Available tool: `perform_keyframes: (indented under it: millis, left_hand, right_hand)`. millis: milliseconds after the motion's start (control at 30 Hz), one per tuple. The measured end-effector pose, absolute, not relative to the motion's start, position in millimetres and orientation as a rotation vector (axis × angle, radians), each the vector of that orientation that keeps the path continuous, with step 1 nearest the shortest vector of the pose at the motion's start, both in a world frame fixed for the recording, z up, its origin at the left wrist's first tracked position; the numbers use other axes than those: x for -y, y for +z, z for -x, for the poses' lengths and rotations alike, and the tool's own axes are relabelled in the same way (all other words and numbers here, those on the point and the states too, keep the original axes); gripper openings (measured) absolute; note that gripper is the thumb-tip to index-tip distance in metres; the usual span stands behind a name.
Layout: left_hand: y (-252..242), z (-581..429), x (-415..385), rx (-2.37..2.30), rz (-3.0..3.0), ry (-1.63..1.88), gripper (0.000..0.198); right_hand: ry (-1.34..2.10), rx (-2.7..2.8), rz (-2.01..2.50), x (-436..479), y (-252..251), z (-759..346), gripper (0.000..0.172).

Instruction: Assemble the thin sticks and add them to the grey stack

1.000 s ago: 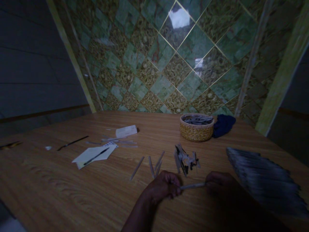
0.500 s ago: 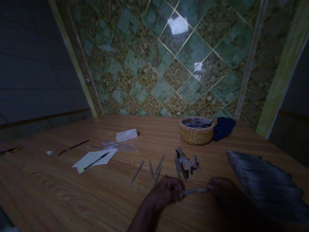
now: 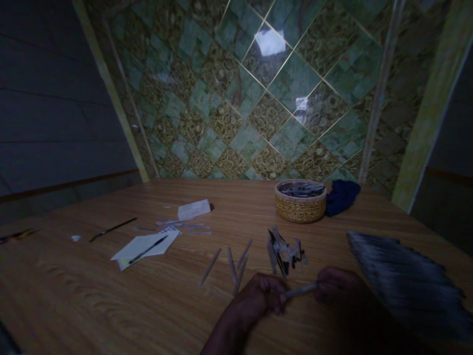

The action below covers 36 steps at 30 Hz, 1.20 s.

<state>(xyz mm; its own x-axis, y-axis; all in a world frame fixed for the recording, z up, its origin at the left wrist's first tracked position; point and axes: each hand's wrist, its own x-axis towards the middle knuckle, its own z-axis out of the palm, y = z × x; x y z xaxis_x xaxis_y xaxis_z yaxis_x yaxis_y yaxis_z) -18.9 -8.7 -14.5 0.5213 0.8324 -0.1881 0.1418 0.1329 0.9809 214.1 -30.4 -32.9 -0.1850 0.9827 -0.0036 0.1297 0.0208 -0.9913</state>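
Between my two hands, low over the table, is a slim pale tube that looks like a pen barrel [image 3: 303, 290]. My left hand [image 3: 264, 294] pinches its left end. At the other end, the fingers of my right hand [image 3: 338, 286] are closed on it; deep shadow hides part of that hand. Just beyond lies a small heap of pale tubes and black pen parts [image 3: 284, 251]. Several loose pale tubes [image 3: 232, 264] lie on the wood to the left of the heap.
A woven basket [image 3: 301, 209] full of slim sticks stands at the back, beside a dark blue cloth [image 3: 342, 197]. A large dark pile of slim pieces [image 3: 406, 281] spreads at right. Leftward are paper [image 3: 148, 246] with a pen [image 3: 148, 249] on it and a white box [image 3: 194, 208].
Both hands have shifted slightly, the left one to the right. The barrel now tilts more, its right end higher, and less of it shows between the hands.
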Motion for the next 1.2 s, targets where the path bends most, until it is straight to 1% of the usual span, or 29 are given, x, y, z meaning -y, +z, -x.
perform_keyframes:
  millis: [67,300,400,533,767,867,967,1033,1133,1200]
  left_hand:
    - [-14.7,21.0,8.3,-0.907,-1.347,0.619,0.015]
    - [-16.3,25.6,7.3,-0.887,-1.252,0.561,0.026]
    - [-14.0,24.9,7.9,-0.883,-1.273,0.598,0.025]
    - [-13.4,23.6,8.5,-0.884,-1.289,0.646,0.018]
    - [-13.9,19.8,9.0,-0.853,-1.339,0.723,0.012]
    - [-11.3,18.3,9.7,-0.853,-1.363,0.728,0.013]
    - [-11.9,18.3,9.0,-0.878,-1.369,0.735,0.011]
    - [-13.4,18.9,8.0,-0.897,-1.374,0.743,0.008]
    - [-13.6,19.1,7.5,-0.922,-1.377,0.734,0.008]
    - [-11.6,18.4,8.6,-0.913,-1.376,0.728,0.01]
  right_hand:
    - [1.266,1.466,1.164,30.8,-33.2,-215.1,0.019]
    - [1.316,1.451,1.097,31.6,-30.9,-215.7,0.023]
    - [1.312,1.475,1.091,31.8,-31.6,-216.5,0.023]
    - [1.188,1.545,1.174,30.8,-38.5,-217.3,0.021]
    - [1.051,1.629,1.348,36.6,-45.1,-213.8,0.04]
    - [1.085,1.554,1.424,41.9,-41.5,-212.5,0.046]
    - [1.123,1.504,1.362,42.9,-35.6,-213.4,0.048]
    - [1.129,1.508,1.29,40.6,-32.1,-215.0,0.046]
    - [1.204,1.482,1.237,35.6,-31.4,-216.5,0.032]
    - [1.24,1.458,1.227,33.6,-33.7,-215.9,0.026]
